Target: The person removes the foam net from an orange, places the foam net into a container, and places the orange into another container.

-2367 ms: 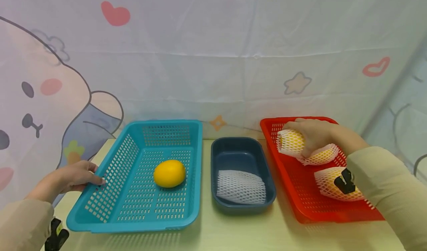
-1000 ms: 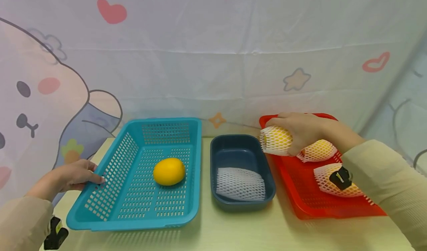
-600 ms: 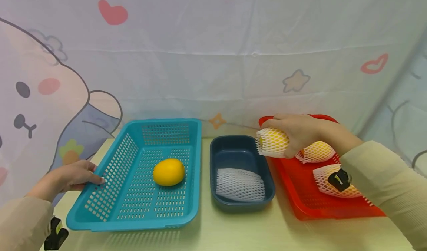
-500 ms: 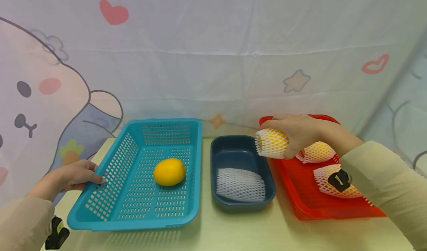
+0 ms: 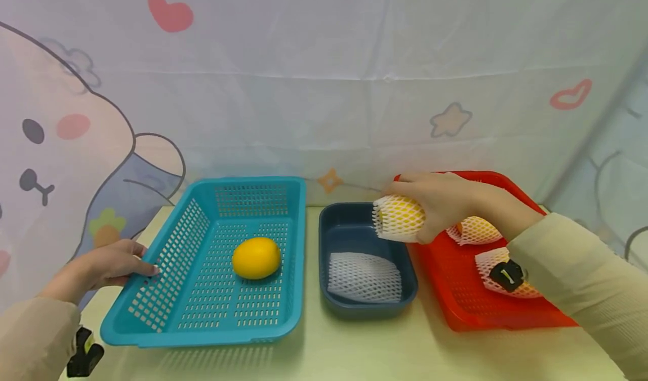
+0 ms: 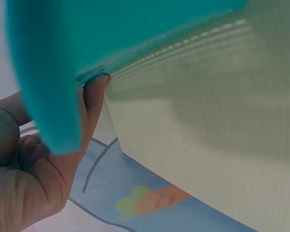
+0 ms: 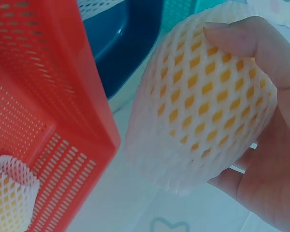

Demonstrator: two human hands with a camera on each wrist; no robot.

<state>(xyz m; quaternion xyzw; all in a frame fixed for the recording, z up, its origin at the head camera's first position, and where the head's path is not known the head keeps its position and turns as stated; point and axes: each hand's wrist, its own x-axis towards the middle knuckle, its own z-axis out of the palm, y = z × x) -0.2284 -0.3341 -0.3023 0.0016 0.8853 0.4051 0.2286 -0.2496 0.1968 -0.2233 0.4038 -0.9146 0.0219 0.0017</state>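
My right hand (image 5: 440, 204) grips a yellow mango (image 5: 402, 219) in a white foam net, held up over the gap between the dark blue tub (image 5: 349, 237) and the red basket (image 5: 440, 282). In the right wrist view the thumb lies across the netted mango (image 7: 208, 101), and other fingers go behind it. My left hand (image 5: 113, 265) holds the left rim of the teal basket (image 5: 298, 291); the left wrist view shows fingers (image 6: 94, 99) under that rim. One bare mango (image 5: 256, 258) lies in the teal basket. A loose foam net (image 5: 364, 278) lies in the tub.
Two more netted mangoes, a rear one (image 5: 478, 230) and a front one (image 5: 486, 268), lie in the red basket, partly hidden by my right arm. All containers stand on a pale table (image 5: 364, 350). A printed cloth (image 5: 344, 77) hangs behind.
My right hand has carried the netted mango leftward from above the red basket to the tub's right rear edge. The left hand has stayed on the teal basket's rim.
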